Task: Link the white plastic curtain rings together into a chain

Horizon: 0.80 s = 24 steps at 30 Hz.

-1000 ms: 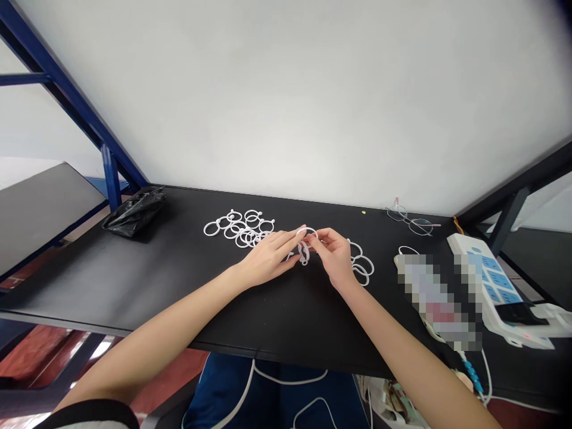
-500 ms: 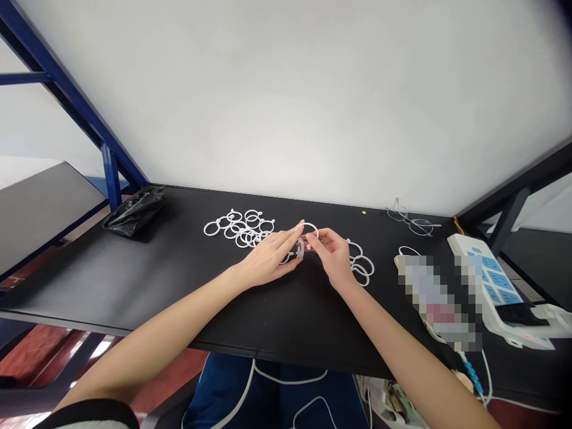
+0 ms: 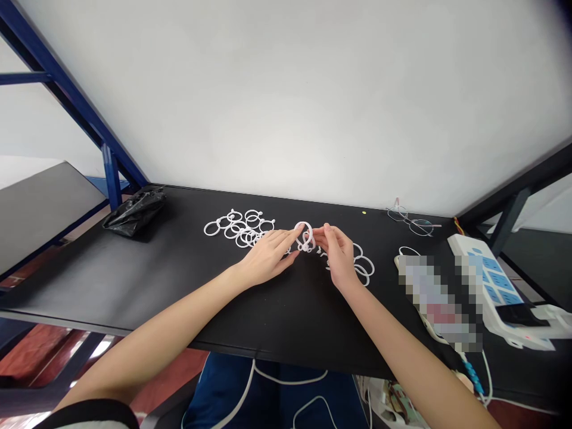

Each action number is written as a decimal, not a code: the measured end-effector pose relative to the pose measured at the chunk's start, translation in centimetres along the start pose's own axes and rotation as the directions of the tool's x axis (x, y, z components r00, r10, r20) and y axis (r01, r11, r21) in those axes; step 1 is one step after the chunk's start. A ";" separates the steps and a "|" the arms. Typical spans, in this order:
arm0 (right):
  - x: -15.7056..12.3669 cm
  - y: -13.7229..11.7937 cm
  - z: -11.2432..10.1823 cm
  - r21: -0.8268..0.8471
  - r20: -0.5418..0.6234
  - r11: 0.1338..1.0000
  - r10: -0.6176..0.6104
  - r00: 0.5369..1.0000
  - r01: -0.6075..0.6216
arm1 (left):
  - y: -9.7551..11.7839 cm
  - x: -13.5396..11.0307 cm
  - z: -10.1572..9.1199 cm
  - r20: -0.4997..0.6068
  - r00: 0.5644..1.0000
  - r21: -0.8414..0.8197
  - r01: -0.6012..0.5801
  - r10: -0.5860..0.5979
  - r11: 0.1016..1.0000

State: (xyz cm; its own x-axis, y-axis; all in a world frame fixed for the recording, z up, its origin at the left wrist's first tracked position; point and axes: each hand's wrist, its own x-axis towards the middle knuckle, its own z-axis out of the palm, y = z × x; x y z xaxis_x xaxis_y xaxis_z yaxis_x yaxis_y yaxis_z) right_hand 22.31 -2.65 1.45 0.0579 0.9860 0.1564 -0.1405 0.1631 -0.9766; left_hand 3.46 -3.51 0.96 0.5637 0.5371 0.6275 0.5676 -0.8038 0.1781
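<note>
Together, left hand and right hand pinch a white ring at twelve o'clock, fingers loosely curled.

Plain white wall behind, evenly lit. Black counter runs along it. Blue steel frame slants up at left, grey shelf below it. Dark diagonal brace at right. Reddish floor visible under counter. White cables hang off front edge.
</note>
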 end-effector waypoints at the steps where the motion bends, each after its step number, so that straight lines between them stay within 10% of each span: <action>1: 0.1 0.1 -0.1 -0.015 -0.016 1.000 0.002 1.000 -0.002 | 0.0 0.0 0.0 -0.005 1.000 0.000 -0.001 0.001 1.000; 17: 0.3 1.1 -0.7 -0.268 -0.120 0.960 -0.120 0.985 0.084 | 0.0 0.1 -0.4 0.038 0.998 0.024 0.038 -0.039 0.999; 24: -1.6 -0.7 0.3 -0.258 0.137 0.905 -0.312 0.940 0.338 | 0.1 0.1 -0.5 -0.021 0.998 0.029 0.056 -0.055 0.998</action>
State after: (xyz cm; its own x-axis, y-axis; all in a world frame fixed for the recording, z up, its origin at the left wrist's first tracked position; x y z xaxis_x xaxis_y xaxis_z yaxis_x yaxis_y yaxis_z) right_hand 22.01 -4.36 1.96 -0.0371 0.8807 0.4722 0.1469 0.4722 -0.8692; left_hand 3.29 -3.66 1.40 0.5186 0.5750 0.6328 0.6150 -0.7650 0.1911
